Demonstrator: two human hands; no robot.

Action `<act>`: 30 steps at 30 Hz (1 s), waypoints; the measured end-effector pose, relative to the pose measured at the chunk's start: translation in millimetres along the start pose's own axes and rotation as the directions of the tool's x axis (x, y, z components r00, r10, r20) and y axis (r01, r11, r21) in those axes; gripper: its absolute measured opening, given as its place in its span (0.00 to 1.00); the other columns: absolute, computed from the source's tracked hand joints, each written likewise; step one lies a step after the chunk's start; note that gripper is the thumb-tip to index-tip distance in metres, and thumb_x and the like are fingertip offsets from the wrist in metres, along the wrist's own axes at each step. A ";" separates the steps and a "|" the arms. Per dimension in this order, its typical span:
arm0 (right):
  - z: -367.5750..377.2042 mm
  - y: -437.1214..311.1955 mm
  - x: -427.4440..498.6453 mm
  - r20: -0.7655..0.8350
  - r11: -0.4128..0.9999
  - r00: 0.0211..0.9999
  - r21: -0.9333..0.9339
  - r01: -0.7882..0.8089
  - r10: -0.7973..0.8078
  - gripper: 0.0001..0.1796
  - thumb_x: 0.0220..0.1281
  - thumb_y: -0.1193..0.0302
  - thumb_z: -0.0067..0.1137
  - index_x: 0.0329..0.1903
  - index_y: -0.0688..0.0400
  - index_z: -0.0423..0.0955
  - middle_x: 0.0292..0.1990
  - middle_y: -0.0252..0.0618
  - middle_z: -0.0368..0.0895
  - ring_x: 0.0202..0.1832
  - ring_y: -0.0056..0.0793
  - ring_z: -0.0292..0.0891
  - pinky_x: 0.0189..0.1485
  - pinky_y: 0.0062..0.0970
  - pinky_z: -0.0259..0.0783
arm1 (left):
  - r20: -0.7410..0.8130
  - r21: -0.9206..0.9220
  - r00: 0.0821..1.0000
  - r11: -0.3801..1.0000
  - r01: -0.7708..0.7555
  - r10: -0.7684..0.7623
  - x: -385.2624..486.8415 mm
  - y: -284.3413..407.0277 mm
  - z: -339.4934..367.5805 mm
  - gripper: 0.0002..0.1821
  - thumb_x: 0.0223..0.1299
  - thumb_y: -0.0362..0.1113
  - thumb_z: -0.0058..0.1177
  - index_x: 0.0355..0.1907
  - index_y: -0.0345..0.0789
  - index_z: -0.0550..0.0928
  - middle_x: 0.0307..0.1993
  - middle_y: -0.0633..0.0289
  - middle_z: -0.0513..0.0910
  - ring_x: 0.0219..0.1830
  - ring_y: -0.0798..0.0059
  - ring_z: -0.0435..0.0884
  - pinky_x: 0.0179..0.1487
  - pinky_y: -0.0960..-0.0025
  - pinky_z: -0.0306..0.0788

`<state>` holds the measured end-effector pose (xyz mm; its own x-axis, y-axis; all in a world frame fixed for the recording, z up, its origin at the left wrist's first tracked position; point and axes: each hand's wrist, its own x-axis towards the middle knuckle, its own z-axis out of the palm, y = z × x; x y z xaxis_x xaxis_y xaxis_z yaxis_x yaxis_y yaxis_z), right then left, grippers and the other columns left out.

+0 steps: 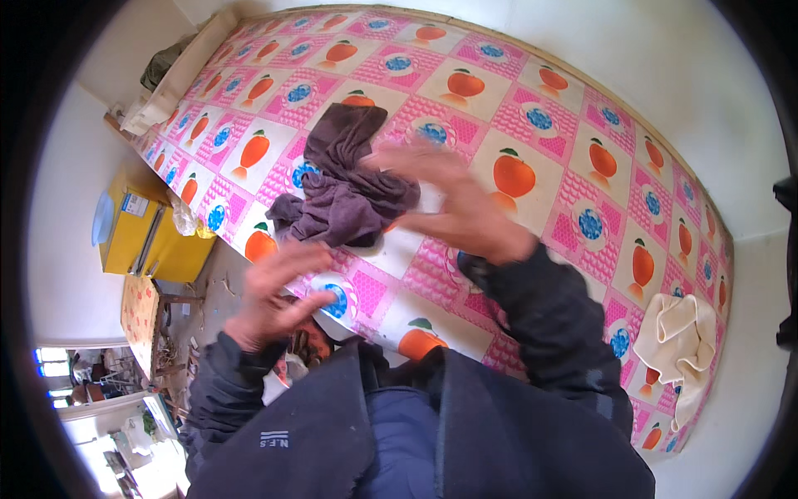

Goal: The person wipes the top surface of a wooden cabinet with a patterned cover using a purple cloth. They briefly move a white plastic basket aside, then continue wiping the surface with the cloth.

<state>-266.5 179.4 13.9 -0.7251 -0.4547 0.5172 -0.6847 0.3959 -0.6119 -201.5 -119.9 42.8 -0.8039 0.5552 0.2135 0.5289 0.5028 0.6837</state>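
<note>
A crumpled dark purple cloth (340, 199) lies in a heap before me on a surface spread with a pink and white covering (548, 199) printed with orange fruit. My right hand (452, 199) is at the right side of the heap, fingers spread and blurred; its fingertips overlap the cloth's edge in the picture, and I cannot tell whether they touch it. Below the heap, over the near edge of the covering, is my left hand (277, 290), also blurred, thumb and fingers apart. Neither hand holds anything.
A cream cloth (676, 346) lies folded at the right end. At the far left stands a pale tray-like container (168, 87) with dark fabric (165, 62) in it. Beyond the left edge are a yellow cabinet (177, 243) and a small table (138, 318). White walls bound the back and right.
</note>
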 end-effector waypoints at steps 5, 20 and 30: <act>-33.8 -48.4 -98.8 -0.230 0.849 0.905 -0.323 -0.419 0.358 0.46 0.47 0.64 0.71 0.71 0.57 0.60 0.69 0.53 0.63 0.72 0.54 0.55 0.72 0.50 0.48 | -0.009 0.270 0.986 0.949 0.164 -0.167 64.6 -24.8 -26.8 0.54 0.39 0.63 0.73 0.72 0.50 0.66 0.73 0.37 0.51 0.75 0.44 0.55 0.72 0.50 0.56; 43.0 -139.4 -191.1 -0.579 0.219 0.448 -0.422 -0.880 0.682 0.49 0.55 0.53 0.65 0.72 0.65 0.52 0.70 0.61 0.54 0.71 0.60 0.50 0.71 0.51 0.47 | 0.370 -0.328 0.557 0.666 -0.670 0.743 186.4 47.8 134.8 0.20 0.44 0.33 0.66 0.45 0.42 0.83 0.48 0.56 0.75 0.52 0.57 0.75 0.53 0.54 0.71; 52.8 -138.0 -201.8 -0.595 0.104 0.321 -0.370 -0.923 0.737 0.50 0.55 0.47 0.62 0.74 0.59 0.53 0.75 0.51 0.49 0.77 0.52 0.43 0.75 0.53 0.40 | 0.374 0.029 0.574 0.610 -0.792 0.728 254.1 32.5 240.7 0.16 0.57 0.33 0.51 0.50 0.45 0.80 0.54 0.60 0.79 0.62 0.63 0.73 0.60 0.50 0.70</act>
<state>-21.8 174.4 -37.7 -0.7811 0.6204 0.0709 0.5714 0.7559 -0.3196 -323.0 197.0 -48.7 0.0253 0.9326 0.3599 0.9672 -0.1139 0.2272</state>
